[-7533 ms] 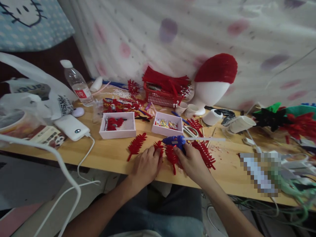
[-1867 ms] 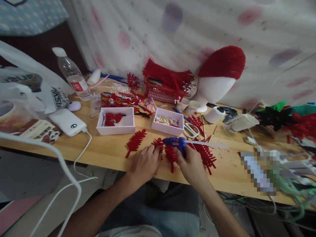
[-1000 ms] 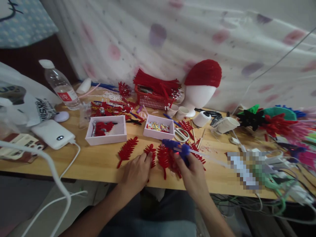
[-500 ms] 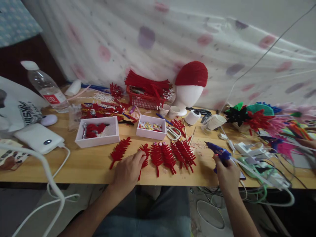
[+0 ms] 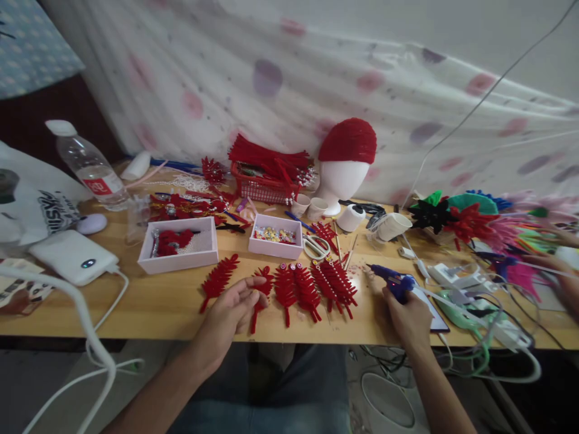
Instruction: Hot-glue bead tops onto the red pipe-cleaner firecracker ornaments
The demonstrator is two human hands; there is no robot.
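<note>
My right hand (image 5: 408, 316) grips a blue glue gun (image 5: 392, 281), its nozzle pointing left over the table. My left hand (image 5: 230, 310) hovers at the near table edge, fingers loosely curled and apart, with nothing visible between them. Beside its fingertips lies a red fuzzy leaf-shaped piece (image 5: 256, 313), partly hidden by the fingers. Left of that is another red leaf piece (image 5: 219, 278). To the right, several more lie in a row, among them a leaf with a round gem at its tip (image 5: 284, 289) and leaves with bead strings (image 5: 337, 283).
Behind the leaves stand a white box of small gems (image 5: 277, 246) and a white box with red pieces (image 5: 147, 259). Scissors (image 5: 316, 247) lie close by. Farther back are a red basket (image 5: 257, 190) and a foam head (image 5: 341, 181). Power strips (image 5: 456, 276) and cables crowd the right; another person's hand (image 5: 563, 277) shows there.
My left hand has drawn slightly back from the red leaf, and its fingers have opened from a pinch. The glue gun has shifted a little left and down.
</note>
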